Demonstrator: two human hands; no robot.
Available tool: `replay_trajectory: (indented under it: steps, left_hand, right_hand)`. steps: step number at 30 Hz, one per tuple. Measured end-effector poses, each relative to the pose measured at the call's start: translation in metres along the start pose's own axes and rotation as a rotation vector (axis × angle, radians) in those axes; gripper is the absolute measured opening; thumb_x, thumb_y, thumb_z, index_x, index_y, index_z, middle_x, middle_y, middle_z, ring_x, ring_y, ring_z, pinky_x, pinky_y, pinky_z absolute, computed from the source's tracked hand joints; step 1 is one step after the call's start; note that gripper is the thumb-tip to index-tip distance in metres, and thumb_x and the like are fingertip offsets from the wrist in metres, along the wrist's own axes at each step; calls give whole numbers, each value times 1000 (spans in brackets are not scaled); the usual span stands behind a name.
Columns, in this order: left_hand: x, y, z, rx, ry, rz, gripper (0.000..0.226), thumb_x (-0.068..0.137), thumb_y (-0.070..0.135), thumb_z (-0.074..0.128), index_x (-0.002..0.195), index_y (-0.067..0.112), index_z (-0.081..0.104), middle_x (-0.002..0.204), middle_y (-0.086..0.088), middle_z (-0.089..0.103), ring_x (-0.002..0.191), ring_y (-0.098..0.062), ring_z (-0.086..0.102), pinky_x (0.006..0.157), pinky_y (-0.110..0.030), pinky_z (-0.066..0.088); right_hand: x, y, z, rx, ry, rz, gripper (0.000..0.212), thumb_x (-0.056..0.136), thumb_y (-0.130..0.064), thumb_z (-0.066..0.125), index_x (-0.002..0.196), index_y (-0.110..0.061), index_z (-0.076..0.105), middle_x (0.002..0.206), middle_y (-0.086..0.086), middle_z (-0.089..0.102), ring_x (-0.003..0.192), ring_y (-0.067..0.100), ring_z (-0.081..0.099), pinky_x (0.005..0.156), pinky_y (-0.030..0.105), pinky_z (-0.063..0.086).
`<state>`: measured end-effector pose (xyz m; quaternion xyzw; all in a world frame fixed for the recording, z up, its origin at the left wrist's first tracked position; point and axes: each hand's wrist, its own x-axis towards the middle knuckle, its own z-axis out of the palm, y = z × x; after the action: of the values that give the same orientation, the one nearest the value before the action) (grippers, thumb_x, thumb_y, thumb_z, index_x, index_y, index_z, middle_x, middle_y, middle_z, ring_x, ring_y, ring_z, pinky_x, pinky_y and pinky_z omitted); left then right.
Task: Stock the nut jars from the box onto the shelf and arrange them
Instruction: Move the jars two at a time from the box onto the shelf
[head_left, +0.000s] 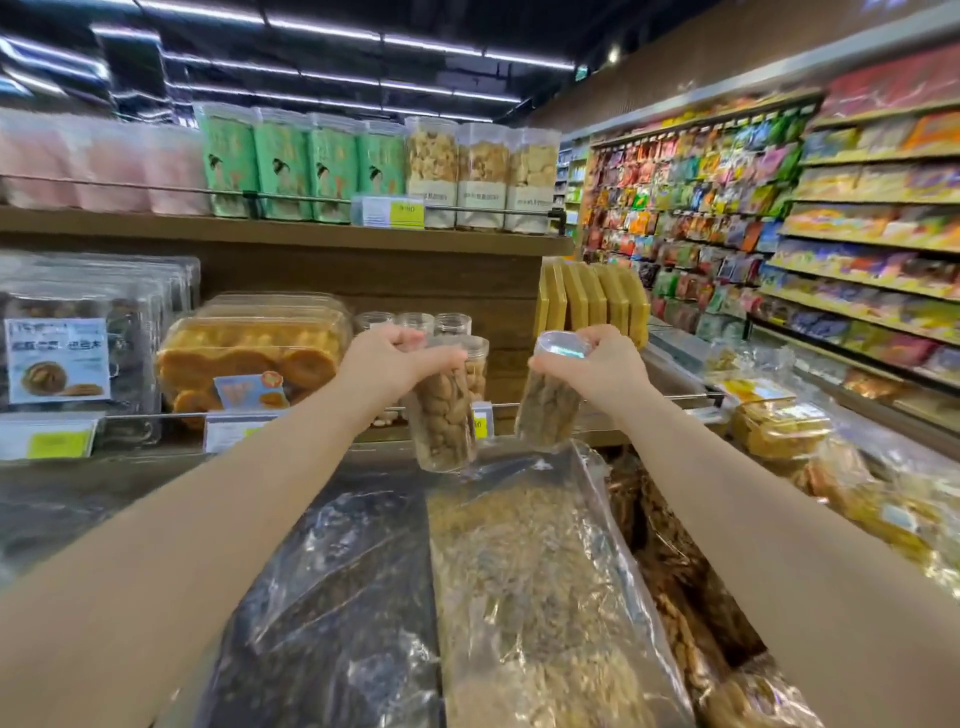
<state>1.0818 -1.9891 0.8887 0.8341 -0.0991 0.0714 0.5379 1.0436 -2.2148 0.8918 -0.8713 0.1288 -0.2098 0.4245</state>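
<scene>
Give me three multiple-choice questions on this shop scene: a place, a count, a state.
1. Where are the green-labelled jars? A) top shelf B) floor C) in hands
2. How many jars do the hands hold? A) one B) two C) four
3. The right jar is: A) tilted B) standing on a shelf C) spilled open
Answers: 1A, they line that shelf; 2B, left hand grips the left jar, right hand the right jar; 3A, its lid leans toward the camera.

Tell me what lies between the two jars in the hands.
Head view: the left jar and right jar hang apart, nothing held between. Behind the gap stand another nut jar, a yellow price tag and the wooden shelf back.
</scene>
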Motion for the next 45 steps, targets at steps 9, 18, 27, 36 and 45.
replay_trajectory:
  steps: [9,18,27,36,45]
  left_hand:
    - [71,-6,29,128,-3,-5,69,67,53,77,125,22,56,115,4,53,104,-15,51,85,-31,46]
    - [113,-22,48,127,21,-41,66,65,52,79,122,27,57,113,10,51,104,-10,49,85,-29,45]
    - [117,-24,55,65,37,-37,63,60,57,80,114,32,58,120,9,57,110,-10,54,92,-34,49]
    - [125,16,79,-24,-18,120,61,67,47,80,118,30,52,105,15,52,97,-1,53,75,-20,46]
    - [172,33,144,601,-38,269,66,70,69,63,124,34,48,122,3,56,111,-22,53,88,-39,43]
  right_hand:
    - [131,13,53,-93,67,-168,67,68,-49,77,123,-26,48,116,-2,56,102,18,54,80,31,45]
    - [238,42,124,-142,-11,-187,70,70,-46,78,127,-24,42,119,3,58,109,24,57,85,36,51]
    - [260,51,145,-183,-201,-203,61,75,-59,64,123,-25,51,127,7,54,118,27,52,97,38,44]
    - [218,72,88,-84,-41,-203,37,87,-28,64,122,-23,56,126,3,52,109,18,54,90,32,47]
    - [193,101,22,-75,117,-194,25,87,-23,62,111,-18,62,116,3,51,90,13,52,79,24,39]
